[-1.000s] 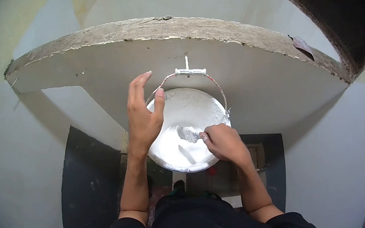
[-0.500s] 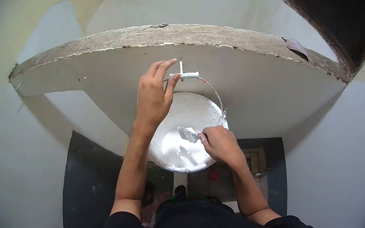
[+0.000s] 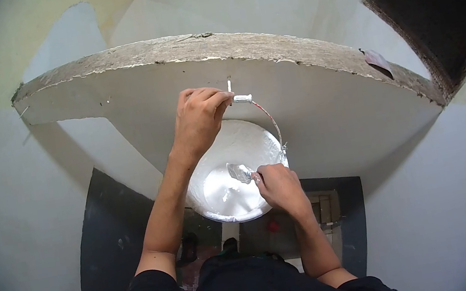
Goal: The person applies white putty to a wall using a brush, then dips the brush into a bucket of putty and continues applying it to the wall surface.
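A round bucket point(image 3: 209, 208) with white paint pooled in the bottom hangs against the pale wall in front of me. Its wire handle point(image 3: 269, 116) has a paint-coated white grip point(image 3: 243, 99), which lies against a white peg point(image 3: 229, 86) sticking out of the wall. My left hand point(image 3: 199, 117) is closed on the handle beside the peg; its fingertips are partly hidden. Over the bucket's mouth, my right hand point(image 3: 282, 186) is wrapped around a paintbrush point(image 3: 240, 172) whose white-coated head points left, above the paint.
Above my hands runs a rough concrete ledge point(image 3: 179, 46), with a scrap of paper point(image 3: 377, 61) at its right. A dark mesh-edged opening point(image 3: 427, 14) is at upper right. Below are dark grey wall panels point(image 3: 116, 239) and the floor around my feet.
My left hand's fingers have closed in on the handle beside the peg. The bucket and its handle have shifted slightly left. My right hand and the brush have barely moved.
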The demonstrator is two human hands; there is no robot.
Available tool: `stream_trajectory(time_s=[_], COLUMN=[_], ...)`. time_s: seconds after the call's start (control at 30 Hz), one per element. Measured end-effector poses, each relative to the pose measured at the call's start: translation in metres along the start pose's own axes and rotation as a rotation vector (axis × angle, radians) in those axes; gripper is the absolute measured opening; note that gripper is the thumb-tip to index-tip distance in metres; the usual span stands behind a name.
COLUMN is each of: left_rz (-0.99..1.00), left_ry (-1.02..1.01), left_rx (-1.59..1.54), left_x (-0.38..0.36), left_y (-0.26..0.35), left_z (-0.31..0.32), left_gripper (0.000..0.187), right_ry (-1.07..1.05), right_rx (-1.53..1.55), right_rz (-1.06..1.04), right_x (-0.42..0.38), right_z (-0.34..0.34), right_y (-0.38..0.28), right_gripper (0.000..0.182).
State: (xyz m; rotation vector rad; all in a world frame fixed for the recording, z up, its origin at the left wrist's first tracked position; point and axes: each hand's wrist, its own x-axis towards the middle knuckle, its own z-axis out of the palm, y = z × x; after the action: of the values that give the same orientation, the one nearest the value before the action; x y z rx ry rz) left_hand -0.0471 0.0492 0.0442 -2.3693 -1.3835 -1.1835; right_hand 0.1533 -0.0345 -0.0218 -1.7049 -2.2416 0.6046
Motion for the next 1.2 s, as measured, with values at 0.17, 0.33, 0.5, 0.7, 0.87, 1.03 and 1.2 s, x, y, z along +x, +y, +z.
stream_trajectory(time_s=[0.17, 0.33, 0.5, 0.7, 0.87, 1.03, 1.2], left_rz=[-0.016, -0.222, -0.441, -0.264, -0.201, -0.318, -0.517], left_ry=[0.16, 0.199, 0.064, -0.033, -0.051, 0.012, 0.131], left_rx=[-0.08, -0.429, -0.946, -1.259, -1.207, -1.032, -0.924], left_x=[-0.005, -0.038, -0.087, -0.109, -0.104, -0.101, -0.1], left_y=[0.016, 0.053, 0.099, 0.147, 0.18, 0.216, 0.231], left_z=[-0.008, -0.034, -0.022, -0.002, 0.028, 0.088, 0.14], left_gripper=[0.016, 0.017, 0.017, 0.019, 0.014, 0.018, 0.029], right_ry=[0.006, 0.131, 0.155, 0.195, 0.313, 0.407, 0.491], right_rx=[0.043, 0.27, 0.83, 1.61, 1.821, 1.629, 1.429], right_rz=[0.012, 0.081, 0.192, 0.273, 0.067, 0.094, -0.027], right_x=[-0.003, -0.006, -0.025, -0.066, -0.093, -0.086, -0.065], right_z=[-0.006, -0.003, -0.003, -0.007, -0.004, 0.001, 0.005], right_y=[-0.003, 0.006, 0.033, 0.057, 0.087, 0.121, 0.134], right_gripper=[0.033, 0.03, 0.03, 0.021, 0.027, 0.02, 0.022])
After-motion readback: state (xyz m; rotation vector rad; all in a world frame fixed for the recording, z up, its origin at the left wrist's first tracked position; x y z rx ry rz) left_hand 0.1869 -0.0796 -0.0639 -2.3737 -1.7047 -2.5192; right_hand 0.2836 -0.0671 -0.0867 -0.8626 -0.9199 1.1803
